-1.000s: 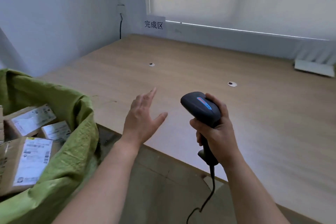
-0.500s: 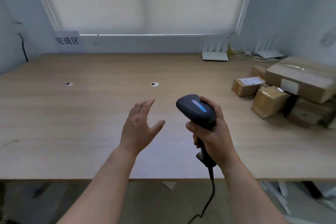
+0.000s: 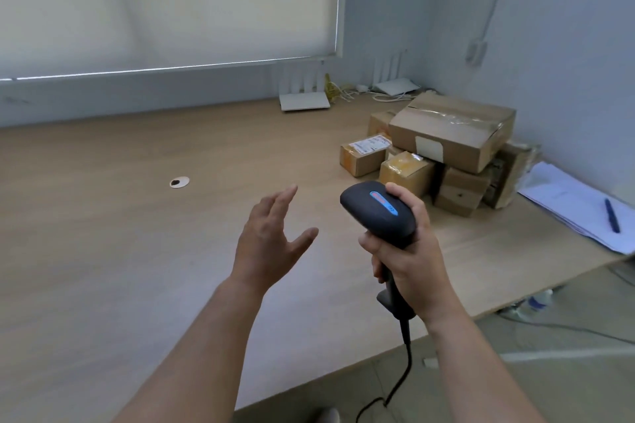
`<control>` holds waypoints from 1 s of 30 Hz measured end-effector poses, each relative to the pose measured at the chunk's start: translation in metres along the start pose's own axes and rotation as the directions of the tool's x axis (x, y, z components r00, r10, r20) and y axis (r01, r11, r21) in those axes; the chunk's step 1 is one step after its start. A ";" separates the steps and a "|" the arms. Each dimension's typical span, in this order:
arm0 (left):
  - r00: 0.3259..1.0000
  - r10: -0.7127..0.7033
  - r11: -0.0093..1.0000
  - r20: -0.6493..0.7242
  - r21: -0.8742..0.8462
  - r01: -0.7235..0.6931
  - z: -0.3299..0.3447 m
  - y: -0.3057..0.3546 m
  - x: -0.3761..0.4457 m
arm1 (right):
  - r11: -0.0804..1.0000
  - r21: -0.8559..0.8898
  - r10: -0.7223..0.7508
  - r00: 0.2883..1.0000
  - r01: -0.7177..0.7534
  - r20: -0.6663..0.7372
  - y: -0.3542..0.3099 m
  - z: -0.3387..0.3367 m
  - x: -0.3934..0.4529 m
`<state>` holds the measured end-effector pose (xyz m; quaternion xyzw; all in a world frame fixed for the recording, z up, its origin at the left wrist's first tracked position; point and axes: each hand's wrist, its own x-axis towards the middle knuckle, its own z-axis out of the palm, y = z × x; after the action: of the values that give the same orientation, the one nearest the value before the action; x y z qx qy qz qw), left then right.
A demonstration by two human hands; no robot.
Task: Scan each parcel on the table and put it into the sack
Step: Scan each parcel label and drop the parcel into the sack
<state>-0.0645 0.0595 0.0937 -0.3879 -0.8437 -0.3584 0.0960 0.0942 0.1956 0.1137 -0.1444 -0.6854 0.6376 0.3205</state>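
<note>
Parcels [image 3: 443, 154] sat heaped at two o'clock on the wooden table [image 3: 103, 251], near the wall. A large taped box [image 3: 453, 129] lay on top of the heap, with a small labelled box [image 3: 363, 156] and a yellowish wrapped box [image 3: 405, 172] on the table in front of it. The right hand [image 3: 407, 252] gripped the handle of a black scanner [image 3: 378, 211], fingers curled around it, its cord hanging toward six o'clock. The left hand [image 3: 271, 239] hovered above the table just left of the scanner, fingers straight and spread, holding nothing. Papers [image 3: 580, 203] with a pen [image 3: 612, 216] lay at three o'clock. A white router [image 3: 304, 100] stood at twelve o'clock by the window blind [image 3: 165, 0]. The sack was out of sight.
</note>
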 end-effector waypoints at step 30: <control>0.925 0.019 0.996 0.381 0.070 -0.049 0.229 -0.063 0.309 | 0.986 -0.097 0.114 0.978 -0.132 -0.174 0.129 -0.082 0.294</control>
<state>-0.2938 0.3684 0.0298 -0.4604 -0.8528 -0.2417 -0.0478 -0.1031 0.4565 0.0620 -0.2569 -0.6791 0.6040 0.3286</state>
